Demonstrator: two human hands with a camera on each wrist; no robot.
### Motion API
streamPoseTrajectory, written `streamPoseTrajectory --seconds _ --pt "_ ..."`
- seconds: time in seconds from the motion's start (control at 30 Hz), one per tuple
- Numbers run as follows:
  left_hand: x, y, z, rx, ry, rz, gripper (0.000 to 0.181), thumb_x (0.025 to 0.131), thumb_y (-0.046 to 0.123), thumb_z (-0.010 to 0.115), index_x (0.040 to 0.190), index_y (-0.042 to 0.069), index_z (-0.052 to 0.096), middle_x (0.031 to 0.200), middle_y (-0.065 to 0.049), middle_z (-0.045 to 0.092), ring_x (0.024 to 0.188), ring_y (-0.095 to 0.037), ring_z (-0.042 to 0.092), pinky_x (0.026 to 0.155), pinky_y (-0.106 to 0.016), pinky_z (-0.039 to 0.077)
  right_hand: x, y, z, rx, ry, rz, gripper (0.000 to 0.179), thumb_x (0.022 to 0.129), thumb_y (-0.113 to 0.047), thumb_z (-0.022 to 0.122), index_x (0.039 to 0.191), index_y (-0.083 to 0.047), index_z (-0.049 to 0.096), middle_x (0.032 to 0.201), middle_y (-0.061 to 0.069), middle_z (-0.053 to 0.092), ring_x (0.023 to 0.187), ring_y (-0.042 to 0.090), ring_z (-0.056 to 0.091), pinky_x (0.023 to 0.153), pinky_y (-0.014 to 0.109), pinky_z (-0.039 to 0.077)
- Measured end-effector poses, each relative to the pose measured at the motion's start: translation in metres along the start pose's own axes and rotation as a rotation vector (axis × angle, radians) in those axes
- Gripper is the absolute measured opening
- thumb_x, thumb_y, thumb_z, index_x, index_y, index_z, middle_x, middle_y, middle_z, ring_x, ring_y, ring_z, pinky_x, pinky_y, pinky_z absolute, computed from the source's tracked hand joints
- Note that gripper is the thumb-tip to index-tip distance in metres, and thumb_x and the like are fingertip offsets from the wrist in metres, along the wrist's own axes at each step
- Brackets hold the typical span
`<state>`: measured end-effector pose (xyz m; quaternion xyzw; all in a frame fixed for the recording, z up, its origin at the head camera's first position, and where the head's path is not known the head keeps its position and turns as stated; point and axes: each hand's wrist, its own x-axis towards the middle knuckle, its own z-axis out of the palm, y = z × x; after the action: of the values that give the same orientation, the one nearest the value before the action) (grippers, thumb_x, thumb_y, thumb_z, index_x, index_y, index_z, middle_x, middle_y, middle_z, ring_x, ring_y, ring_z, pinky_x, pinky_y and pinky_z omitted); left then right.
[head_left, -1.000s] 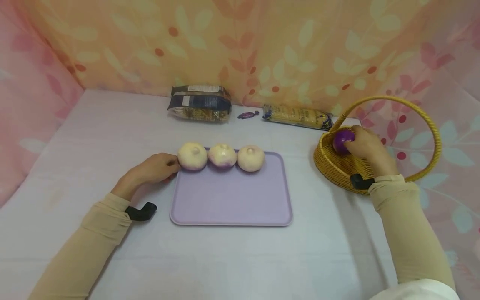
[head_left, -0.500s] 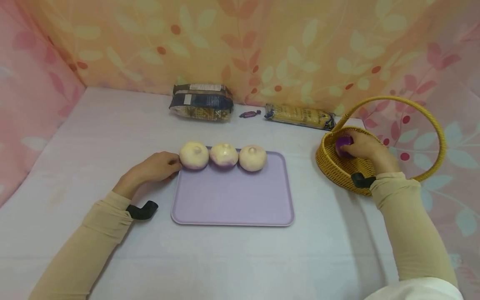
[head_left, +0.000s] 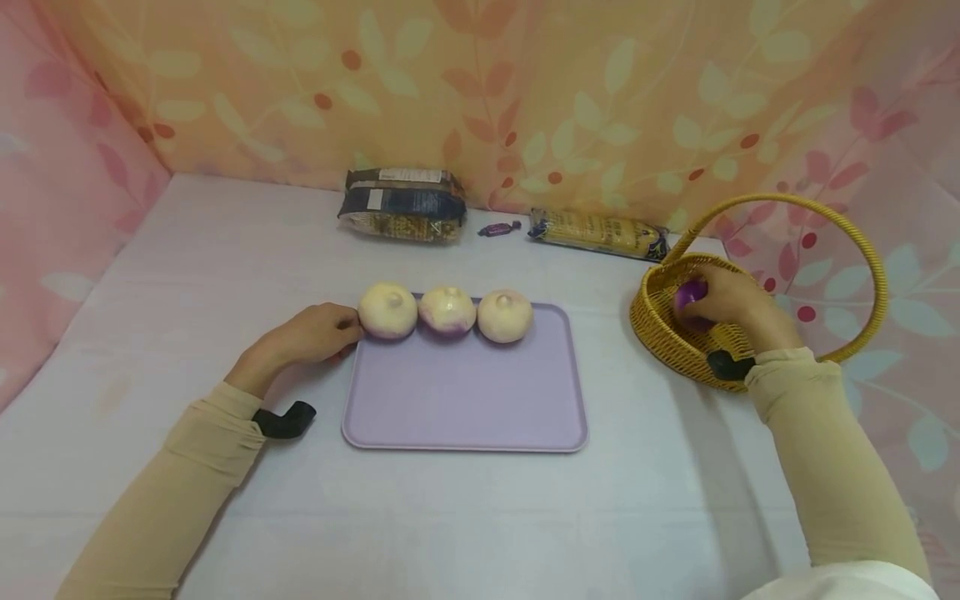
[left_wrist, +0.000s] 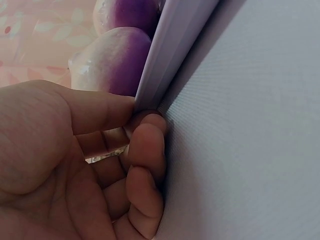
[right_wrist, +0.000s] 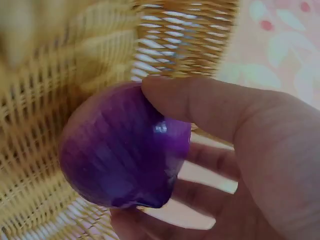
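Note:
My right hand (head_left: 731, 302) holds a purple onion (right_wrist: 120, 150) inside the yellow wicker basket (head_left: 663, 337), thumb on one side and fingers round the other. The onion's pointed end faces the palm in the right wrist view. At the far left corner of the lilac tray (head_left: 465, 400), my left hand (head_left: 321, 333) pinches the tray's edge, thumb against the rim and fingers curled below. Three white turnips with purple undersides, a left one (head_left: 387, 312), a middle one (head_left: 447, 313) and a right one (head_left: 506, 317), line the tray's far side.
Along the back of the white-covered table (head_left: 465, 517) lie a dark food packet (head_left: 402, 206), a small purple wrapped candy (head_left: 499, 228) and a long yellow noodle packet (head_left: 597, 234). The basket's tall handle (head_left: 862, 242) arches over to the right. Floral curtains (head_left: 247, 75) enclose the table.
My right hand has lowered the purple onion deeper into the basket and turned it, so the fingers cover more of it. The left hand, tray and turnips have stayed in place.

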<state>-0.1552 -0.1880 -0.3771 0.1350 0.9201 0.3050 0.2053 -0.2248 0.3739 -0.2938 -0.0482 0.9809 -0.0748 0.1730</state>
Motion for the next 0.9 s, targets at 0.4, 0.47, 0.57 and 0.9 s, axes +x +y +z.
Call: streamPoseTrajectory --seconds 0.4,0.47,0.57,0.9 --pt "0.0 0.001 0.0 0.001 0.007 -0.003 0.024 0.099 0.019 0.049 0.079 0.008 0.057 0.063 -0.001 0.056 0.061 -0.014 0.05 0.063 -0.029 0.038 -0.057 -0.052 -0.003 0.174 0.385 -0.031 0.076 0.089 -0.047 0.066 0.146 -0.006 0.036 0.135 0.036 0.033 0.114 0.05 0.041 0.094 0.068 0.041" --pt "0.0 0.002 -0.002 -0.002 0.003 -0.005 0.024 0.099 0.019 0.049 0.079 0.008 0.057 0.064 -0.001 0.056 0.061 -0.014 0.05 0.063 -0.029 0.038 -0.06 -0.067 0.001 0.241 0.442 -0.088 0.075 0.087 -0.041 0.07 0.142 -0.003 0.035 0.134 0.031 0.039 0.114 0.045 0.044 0.095 0.062 0.043" --pt "-0.001 0.001 -0.002 -0.01 -0.003 -0.013 0.024 0.099 0.02 0.049 0.08 0.007 0.057 0.066 -0.002 0.057 0.062 -0.015 0.051 0.063 -0.029 0.038 -0.059 -0.089 0.013 0.314 0.469 -0.17 0.077 0.085 -0.035 0.074 0.14 -0.002 0.031 0.132 0.026 0.045 0.114 0.039 0.049 0.098 0.057 0.041" --pt "0.0 0.001 0.0 0.006 0.0 -0.008 0.024 0.099 0.02 0.048 0.08 0.008 0.057 0.066 -0.001 0.057 0.062 -0.014 0.051 0.064 -0.029 0.038 -0.028 -0.124 0.077 0.262 0.388 -0.296 0.077 0.077 -0.034 0.079 0.143 -0.012 0.045 0.13 0.021 0.044 0.11 0.037 0.053 0.096 0.056 0.045"
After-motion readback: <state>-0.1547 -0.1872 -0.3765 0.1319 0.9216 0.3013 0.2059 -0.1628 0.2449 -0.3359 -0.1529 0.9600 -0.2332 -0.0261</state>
